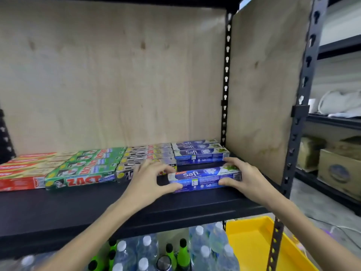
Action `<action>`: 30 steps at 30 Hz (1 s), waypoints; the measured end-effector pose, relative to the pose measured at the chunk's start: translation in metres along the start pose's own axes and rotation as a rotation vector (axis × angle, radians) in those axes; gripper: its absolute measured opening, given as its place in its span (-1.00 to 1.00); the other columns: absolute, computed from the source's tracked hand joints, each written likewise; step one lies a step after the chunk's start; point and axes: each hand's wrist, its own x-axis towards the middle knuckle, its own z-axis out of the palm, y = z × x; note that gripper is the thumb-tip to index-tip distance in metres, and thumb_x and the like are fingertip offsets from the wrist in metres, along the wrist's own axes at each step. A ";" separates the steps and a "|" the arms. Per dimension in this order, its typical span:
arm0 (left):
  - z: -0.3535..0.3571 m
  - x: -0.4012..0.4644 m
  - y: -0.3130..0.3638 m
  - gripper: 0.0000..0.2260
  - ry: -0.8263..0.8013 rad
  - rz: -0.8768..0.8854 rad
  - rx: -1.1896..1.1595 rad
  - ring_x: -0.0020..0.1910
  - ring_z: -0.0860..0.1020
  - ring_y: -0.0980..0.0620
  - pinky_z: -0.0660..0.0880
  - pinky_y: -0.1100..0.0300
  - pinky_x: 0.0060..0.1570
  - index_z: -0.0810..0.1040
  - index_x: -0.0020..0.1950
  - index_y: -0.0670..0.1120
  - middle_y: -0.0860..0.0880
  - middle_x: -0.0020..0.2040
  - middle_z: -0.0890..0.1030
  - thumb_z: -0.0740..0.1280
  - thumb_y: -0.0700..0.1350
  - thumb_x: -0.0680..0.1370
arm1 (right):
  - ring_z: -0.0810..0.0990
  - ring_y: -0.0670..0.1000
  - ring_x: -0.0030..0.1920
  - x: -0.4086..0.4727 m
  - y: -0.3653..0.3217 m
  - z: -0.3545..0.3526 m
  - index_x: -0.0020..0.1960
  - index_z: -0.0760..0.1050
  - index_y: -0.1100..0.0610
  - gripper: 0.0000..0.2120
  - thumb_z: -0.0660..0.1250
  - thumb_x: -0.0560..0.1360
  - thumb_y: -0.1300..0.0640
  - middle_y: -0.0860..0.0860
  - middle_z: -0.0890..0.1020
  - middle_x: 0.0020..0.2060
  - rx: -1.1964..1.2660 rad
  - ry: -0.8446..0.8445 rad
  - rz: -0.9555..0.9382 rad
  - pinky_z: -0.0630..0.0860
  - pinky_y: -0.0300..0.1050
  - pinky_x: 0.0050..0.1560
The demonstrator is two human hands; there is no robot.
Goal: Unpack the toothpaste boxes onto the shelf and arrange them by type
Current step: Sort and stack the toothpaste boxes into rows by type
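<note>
A blue Safi toothpaste box (203, 178) lies lengthwise on the black shelf (97, 208), just in front of three more blue Safi boxes (201, 153) at the back right. My left hand (150, 178) grips its left end and my right hand (240, 173) grips its right end. Left of the Safi row lie black-and-silver Zact boxes (144, 157), then green Zact boxes (84, 169), then red boxes (21, 171) at the far left.
Plywood panels back and side the shelf, with a black metal upright (297, 114) at the right. Below the shelf stand water bottles (203, 249) and green bottles (182, 253). A yellow bin (256, 245) sits at the lower right. Cardboard cartons (338, 169) fill a neighbouring rack.
</note>
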 end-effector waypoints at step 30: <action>0.047 0.078 -0.035 -0.23 -0.011 0.007 0.522 0.51 0.27 0.13 0.18 0.02 0.48 0.35 0.52 0.11 0.16 0.52 0.37 0.02 0.54 0.47 | 0.19 0.14 0.54 0.089 0.040 0.025 0.64 -0.03 0.06 -0.11 0.40 0.53 -0.18 0.19 0.24 0.47 0.054 -0.014 0.198 0.19 -0.10 0.47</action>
